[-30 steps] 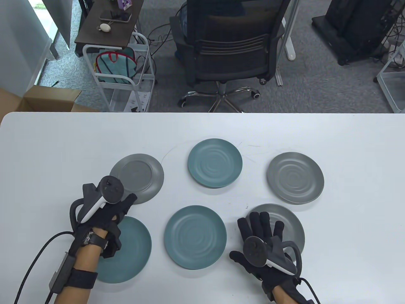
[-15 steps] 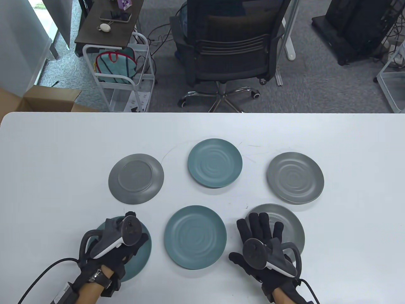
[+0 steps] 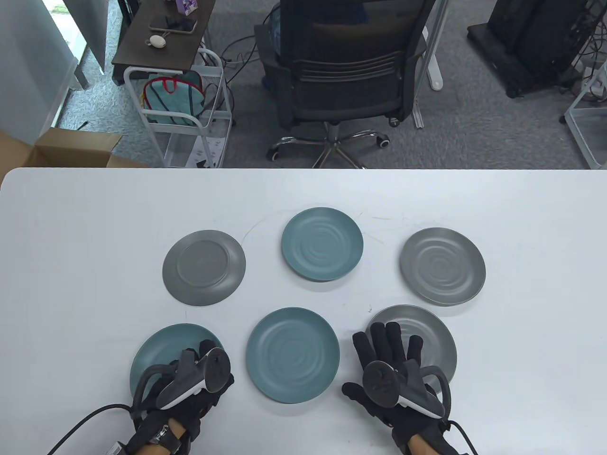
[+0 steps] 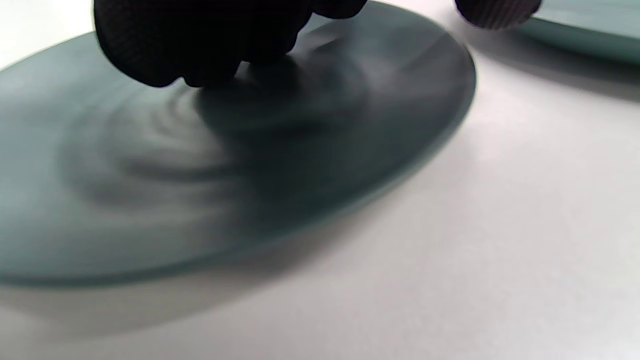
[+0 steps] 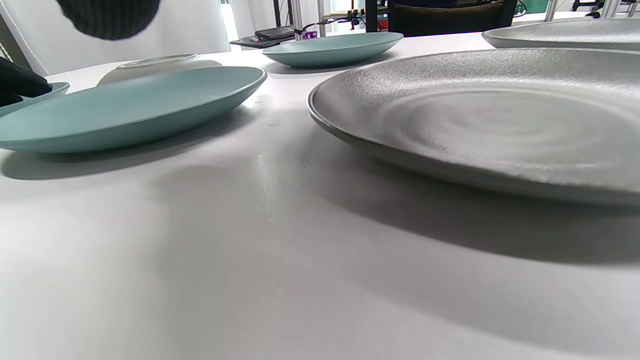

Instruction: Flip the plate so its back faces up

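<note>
I can read no writing on any plate. My left hand (image 3: 189,384) has dropped toward the bottom edge since half a second ago and now covers only the lower right of the teal plate (image 3: 161,348) at lower left, which lies face up; its fingers (image 4: 200,45) curl over the plate, though I cannot tell whether they grip it. My right hand (image 3: 391,365) stays flat, fingers spread, on the left rim of the grey plate (image 3: 436,341) at lower right
</note>
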`<action>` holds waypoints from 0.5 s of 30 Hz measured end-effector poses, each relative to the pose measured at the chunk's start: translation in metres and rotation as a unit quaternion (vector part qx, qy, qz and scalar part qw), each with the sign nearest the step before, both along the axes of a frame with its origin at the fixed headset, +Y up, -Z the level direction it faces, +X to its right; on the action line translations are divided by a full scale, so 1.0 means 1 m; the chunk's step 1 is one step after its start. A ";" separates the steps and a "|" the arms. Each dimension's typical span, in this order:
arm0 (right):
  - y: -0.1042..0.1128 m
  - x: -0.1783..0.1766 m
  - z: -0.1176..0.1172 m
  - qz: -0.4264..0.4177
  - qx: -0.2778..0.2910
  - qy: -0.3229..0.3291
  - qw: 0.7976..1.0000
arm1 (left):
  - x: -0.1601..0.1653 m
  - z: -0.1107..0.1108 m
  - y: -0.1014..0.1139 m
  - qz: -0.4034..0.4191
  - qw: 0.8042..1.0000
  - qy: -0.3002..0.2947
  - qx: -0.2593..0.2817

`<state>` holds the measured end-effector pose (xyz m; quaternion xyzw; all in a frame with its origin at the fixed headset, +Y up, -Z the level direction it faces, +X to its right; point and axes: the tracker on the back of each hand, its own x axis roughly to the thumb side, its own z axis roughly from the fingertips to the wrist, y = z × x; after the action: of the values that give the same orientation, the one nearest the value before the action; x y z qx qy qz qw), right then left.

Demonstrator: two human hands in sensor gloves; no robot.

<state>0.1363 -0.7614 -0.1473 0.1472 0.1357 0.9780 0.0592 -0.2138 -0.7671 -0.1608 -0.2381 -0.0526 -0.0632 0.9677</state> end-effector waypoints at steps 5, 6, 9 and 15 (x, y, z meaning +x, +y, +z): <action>0.000 0.000 0.000 0.000 0.000 0.001 1.000 | 0.010 0.002 -0.006 -0.036 0.999 -0.012 0.008; 0.001 0.000 0.001 -0.001 0.000 0.002 1.000 | 0.011 0.002 -0.006 -0.040 0.999 -0.012 0.007; 0.000 0.000 0.001 -0.006 -0.006 0.003 1.000 | 0.014 0.004 -0.009 -0.045 0.999 -0.013 -0.021; 0.000 0.000 0.001 -0.007 -0.009 0.006 1.000 | 0.018 0.005 -0.012 -0.064 0.998 -0.022 -0.006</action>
<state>0.1358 -0.7613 -0.1466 0.1530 0.1443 0.9754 0.0664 -0.1959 -0.7788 -0.1554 -0.2458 -0.0584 -0.1301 0.9588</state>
